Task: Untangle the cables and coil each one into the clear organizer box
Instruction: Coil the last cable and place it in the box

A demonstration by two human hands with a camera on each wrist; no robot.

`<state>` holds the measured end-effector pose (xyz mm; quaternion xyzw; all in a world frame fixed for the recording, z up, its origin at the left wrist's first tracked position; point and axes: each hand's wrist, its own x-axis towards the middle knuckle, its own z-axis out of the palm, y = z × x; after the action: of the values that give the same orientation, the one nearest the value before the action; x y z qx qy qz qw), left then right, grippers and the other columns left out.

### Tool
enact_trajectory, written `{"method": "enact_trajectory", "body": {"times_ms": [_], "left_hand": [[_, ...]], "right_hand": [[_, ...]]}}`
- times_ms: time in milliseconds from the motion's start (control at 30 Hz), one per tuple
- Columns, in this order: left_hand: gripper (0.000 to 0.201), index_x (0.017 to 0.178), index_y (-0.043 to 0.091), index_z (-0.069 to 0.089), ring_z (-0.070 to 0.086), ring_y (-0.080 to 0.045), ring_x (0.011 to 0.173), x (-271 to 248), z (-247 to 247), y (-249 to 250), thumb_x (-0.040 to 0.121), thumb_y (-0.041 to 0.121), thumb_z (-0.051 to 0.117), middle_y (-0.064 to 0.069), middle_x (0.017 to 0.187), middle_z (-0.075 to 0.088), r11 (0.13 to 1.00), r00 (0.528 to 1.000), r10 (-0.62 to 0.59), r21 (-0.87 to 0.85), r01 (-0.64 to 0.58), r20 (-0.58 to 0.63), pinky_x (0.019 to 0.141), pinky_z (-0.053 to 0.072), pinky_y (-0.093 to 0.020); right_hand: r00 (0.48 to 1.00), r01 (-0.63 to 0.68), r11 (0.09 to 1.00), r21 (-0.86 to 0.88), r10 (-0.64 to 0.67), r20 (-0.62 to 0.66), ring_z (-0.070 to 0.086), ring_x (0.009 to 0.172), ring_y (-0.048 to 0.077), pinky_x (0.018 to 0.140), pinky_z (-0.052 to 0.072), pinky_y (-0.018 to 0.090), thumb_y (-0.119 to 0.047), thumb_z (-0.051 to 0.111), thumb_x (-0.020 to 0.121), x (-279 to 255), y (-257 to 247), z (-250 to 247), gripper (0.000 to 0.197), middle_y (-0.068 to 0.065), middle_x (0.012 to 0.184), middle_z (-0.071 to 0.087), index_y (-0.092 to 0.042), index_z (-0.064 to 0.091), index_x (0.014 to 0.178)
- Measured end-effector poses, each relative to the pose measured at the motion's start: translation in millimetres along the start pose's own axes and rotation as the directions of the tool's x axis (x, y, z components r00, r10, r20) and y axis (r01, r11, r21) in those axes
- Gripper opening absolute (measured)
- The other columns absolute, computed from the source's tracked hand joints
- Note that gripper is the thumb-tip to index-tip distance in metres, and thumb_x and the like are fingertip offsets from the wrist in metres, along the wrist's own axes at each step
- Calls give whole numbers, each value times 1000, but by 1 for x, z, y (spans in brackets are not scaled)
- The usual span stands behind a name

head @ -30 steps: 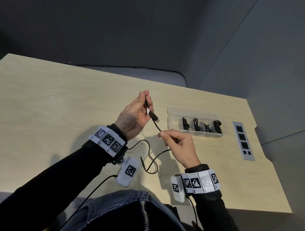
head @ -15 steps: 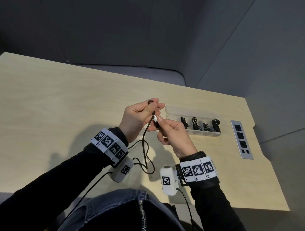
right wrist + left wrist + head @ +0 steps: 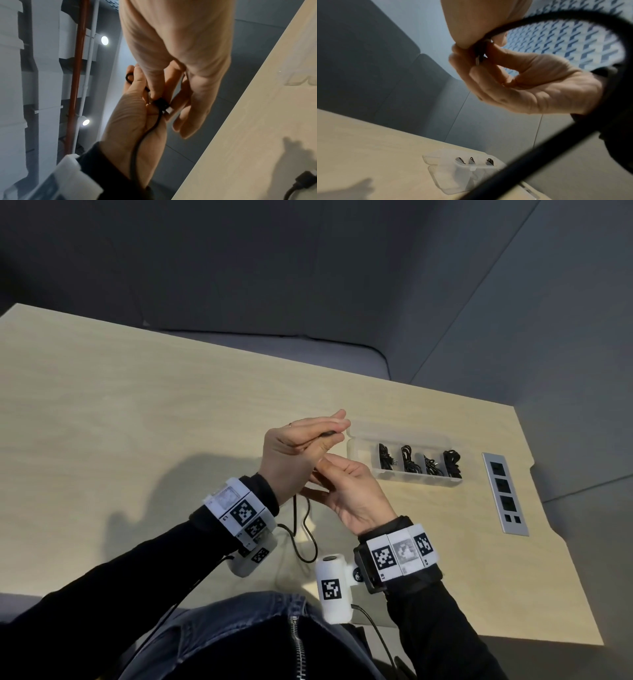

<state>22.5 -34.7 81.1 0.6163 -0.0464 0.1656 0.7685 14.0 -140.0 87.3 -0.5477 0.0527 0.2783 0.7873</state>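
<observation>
Head view: the left hand (image 3: pixel 294 453) and the right hand (image 3: pixel 346 491) meet above the pale wooden worktop (image 3: pixel 137 440), raised clear of it, just beside the clear plastic organizer box (image 3: pixel 359 436). Four of the box's compartments hold coiled black cables; the end compartment nearest the hands looks vacant. The thin black cable (image 3: pixel 301 539) in hand hangs from the left palm in a loose loop toward the person, so its free length lies on the near side of the fingers, away from the box.

Left wrist view: the right hand's fingers (image 3: pixel 488 75) are curled, thumb and forefinger pinching the black plug with its metal tip (image 3: pixel 479 56) against the left hand. The cable arcs overhead and down across the frame. The box stands below, its lid laid back.

Right wrist view: the left hand's fingers (image 3: pixel 135 81) curl around a small first turn of cable, thumb pressing it to the palm; the plug (image 3: pixel 163 104) lies crosswise at the right fingertips. The cable's long run follows the left palm toward the wrist. Judged from this, the winding calls for drawing slack up from below.
</observation>
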Motion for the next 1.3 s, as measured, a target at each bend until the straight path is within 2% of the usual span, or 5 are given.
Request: {"method": "enact_trajectory", "body": {"times_ms": [300, 467, 667, 1100, 1300], "left_hand": [[35, 119, 21, 57, 58, -2, 111, 9, -15, 1, 102, 32, 29, 8, 120, 66, 932, 872, -364, 130, 339, 328, 91, 44, -17], [35, 81, 11, 43, 59, -7, 113, 9, -10, -4, 103, 29, 22, 1, 101, 71, 950, 920, -312, 56, 307, 237, 77, 50, -20], [24, 87, 10, 45, 34, -5, 46, 18, -21, -16, 103, 15, 28, 11, 55, 37, 917, 918, -390, -64, 394, 67, 48, 37, -18], [43, 86, 10, 58, 27, -11, 44, -5, -15, 1, 94, 42, 31, 8, 49, 31, 890, 743, -454, 302, 343, 492, 44, 27, -20], [30, 72, 14, 43, 31, -10, 46, -4, -26, 2, 97, 29, 33, 13, 51, 33, 882, 639, -470, 308, 355, 609, 48, 29, -18]], "right_hand": [[981, 172, 969, -179, -186, -61, 64, 62, 12, 60, 55, 29, -11, 50, 95, 1, 3, 0, 21, -7, 60, 66, 2, 65, 101], [995, 93, 965, -245, -102, -24, 41, 41, 7, 35, 30, 14, -15, 52, 95, -1, 0, -3, 14, -4, 60, 57, -17, 66, 98], [984, 175, 712, -680, -111, 138, 35, 44, 4, 44, 32, 12, -11, 53, 94, -14, -18, -29, 17, -2, 53, 43, -6, 68, 91], [868, 338, 590, -733, -496, 2, 64, 61, 23, 65, 52, 38, -19, 75, 77, 1, -43, -45, 5, 3, 61, 68, -18, 70, 76], [917, 252, 762, -597, -385, -105, 44, 39, 11, 45, 45, 26, -19, 76, 75, 5, -30, -44, 26, 0, 43, 54, 2, 61, 73]]}}
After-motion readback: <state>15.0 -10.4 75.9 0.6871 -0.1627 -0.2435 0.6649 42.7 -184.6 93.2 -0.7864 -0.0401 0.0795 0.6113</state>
